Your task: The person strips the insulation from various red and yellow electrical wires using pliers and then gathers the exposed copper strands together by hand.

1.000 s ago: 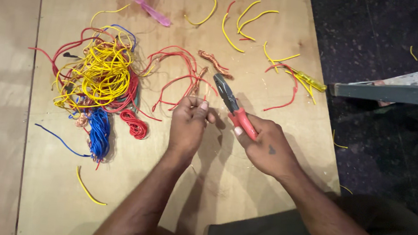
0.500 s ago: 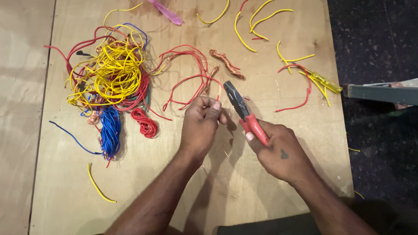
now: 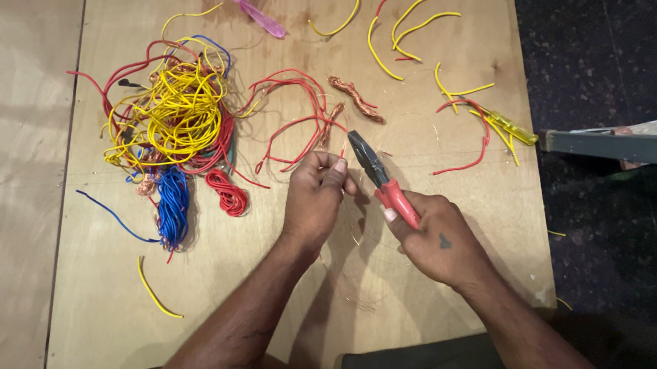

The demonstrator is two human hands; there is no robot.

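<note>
Pinching the near end of a red wire (image 3: 302, 126), the left hand (image 3: 314, 199) sits at the middle of the plywood board (image 3: 260, 309), fingertips bunched tight together over the strand. From that pinch the wire runs up and away from the person, looping toward the far left, so its long axis lies roughly away from the body, tilting left.

Just to the right, almost touching the left fingertips, are the pliers (image 3: 378, 178): dark nose pointing up and left, red handles running down and right into the right hand (image 3: 435, 240). That hand is curled around the handles, thumb on top. The nose looks closed or nearly so; I cannot tell whether it bites any strand. So the tool lies across the wire's line at an angle, its tip right beside the pinched end, and the left hand is the nearer of the two to the wire itself.

Farther out, a tangle of yellow, red and blue wire (image 3: 169, 121) lies well to the left. Twisted bare copper strands (image 3: 355, 97) rest just beyond the pliers' nose. Cut yellow offcuts (image 3: 407, 22) scatter along the far edge, and a yellow-handled screwdriver (image 3: 510, 127) lies near the right edge.
</note>
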